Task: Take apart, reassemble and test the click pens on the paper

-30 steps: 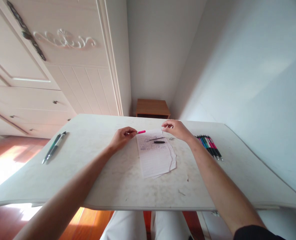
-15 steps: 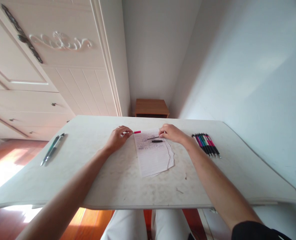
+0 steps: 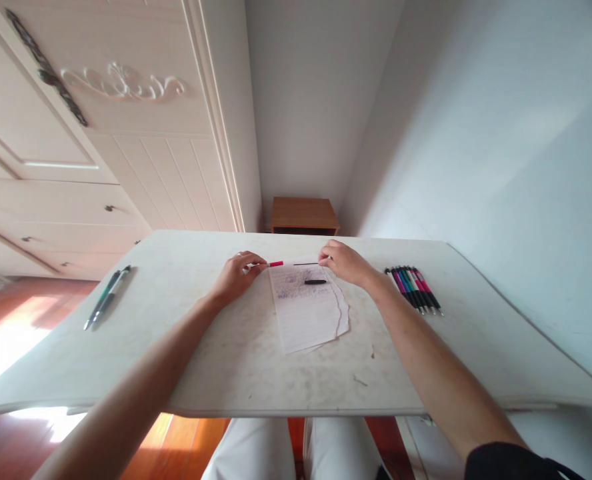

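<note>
My left hand [image 3: 237,275] pinches a pink pen barrel [image 3: 275,264] that points right. My right hand [image 3: 345,263] pinches a thin dark refill [image 3: 306,264], holding it level just above the paper, its tip toward the pink barrel's open end. Below them lies a small stack of lined paper [image 3: 309,308] with scribbles at its top. A short black pen part [image 3: 315,282] rests on that paper. Both hands hover just above the white table [image 3: 226,360].
Two pens, one green and one black [image 3: 107,296], lie at the table's left side. A row of several coloured pens [image 3: 414,289] lies at the right. A white wardrobe [image 3: 126,133] stands at the left, a wooden nightstand [image 3: 303,215] behind the table.
My right hand picked the thin refill off the paper and lifted it level toward the pink barrel. My left hand stayed almost still.
</note>
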A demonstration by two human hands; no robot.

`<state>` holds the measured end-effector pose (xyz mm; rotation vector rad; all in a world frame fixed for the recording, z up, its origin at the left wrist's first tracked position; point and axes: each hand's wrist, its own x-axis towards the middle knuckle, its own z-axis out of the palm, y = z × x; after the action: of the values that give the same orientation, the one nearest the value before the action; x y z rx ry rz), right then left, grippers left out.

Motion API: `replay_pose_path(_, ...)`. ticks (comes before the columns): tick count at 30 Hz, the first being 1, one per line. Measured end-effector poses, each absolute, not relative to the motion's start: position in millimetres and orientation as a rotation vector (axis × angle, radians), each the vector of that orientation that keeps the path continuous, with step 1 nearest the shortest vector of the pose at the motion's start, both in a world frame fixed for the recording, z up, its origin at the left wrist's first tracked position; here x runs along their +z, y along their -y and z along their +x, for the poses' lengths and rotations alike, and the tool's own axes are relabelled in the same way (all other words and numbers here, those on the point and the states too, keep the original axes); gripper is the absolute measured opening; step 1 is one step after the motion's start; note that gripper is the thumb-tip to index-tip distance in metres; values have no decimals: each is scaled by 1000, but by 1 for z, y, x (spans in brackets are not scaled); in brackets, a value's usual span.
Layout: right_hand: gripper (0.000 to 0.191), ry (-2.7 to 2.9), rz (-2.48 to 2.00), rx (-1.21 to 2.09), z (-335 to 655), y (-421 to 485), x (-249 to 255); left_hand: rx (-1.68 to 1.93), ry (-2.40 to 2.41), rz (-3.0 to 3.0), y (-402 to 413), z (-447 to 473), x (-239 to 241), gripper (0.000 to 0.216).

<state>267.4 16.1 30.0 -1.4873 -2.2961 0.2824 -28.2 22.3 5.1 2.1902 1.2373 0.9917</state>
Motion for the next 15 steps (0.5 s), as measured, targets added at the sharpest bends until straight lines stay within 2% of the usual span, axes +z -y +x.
replay_pose_path(15,12,2290,-1475,257,259,-10,35,962,-1222,2230,-23,-29,2,22)
